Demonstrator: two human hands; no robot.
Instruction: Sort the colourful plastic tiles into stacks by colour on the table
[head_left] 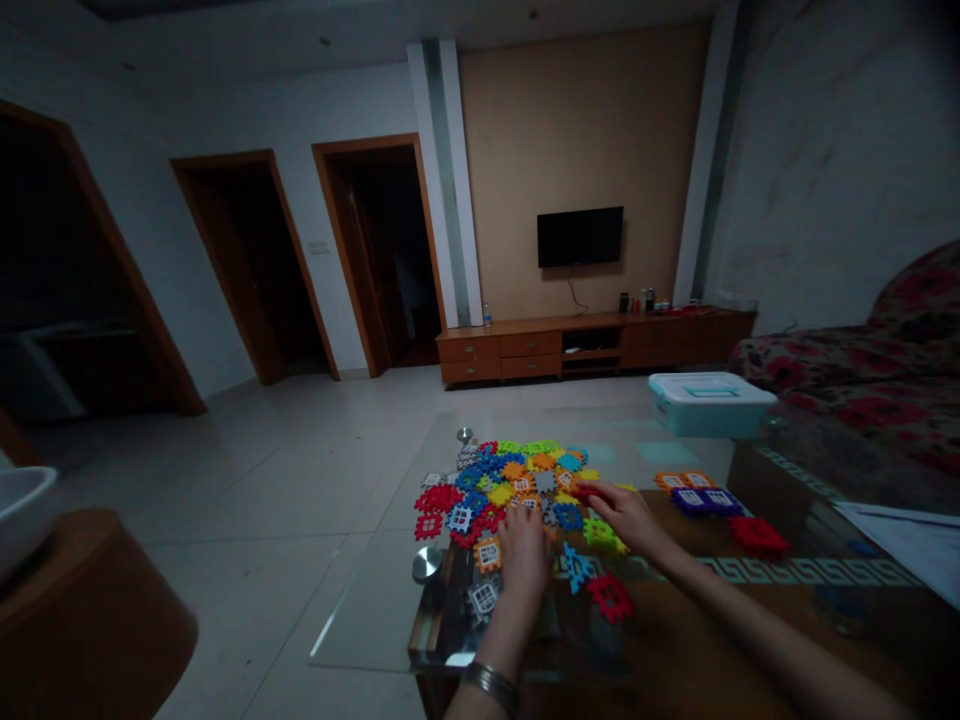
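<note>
Floral sofa (840,370), right side of room. Low wooden TV cabinet (592,345), against the far wall, wall-mounted television (580,237) above it. Glass-topped coffee table (364,610), foreground, bearing all items below. Teal storage box (709,410) with white lid, far right corner of table. Heap of multicoloured plastic interlocking tiles (510,490), mid-table, both hands on it. Left hand (523,555): open, palm down on near edge of heap, not clenched. Right hand (626,520): fingertips (592,490) touching a red tile (579,491) at heap's right side; grip cannot be told. Separate orange, purple and red tiles (712,510), right of heap. Metal bangle (491,686), left wrist.
</note>
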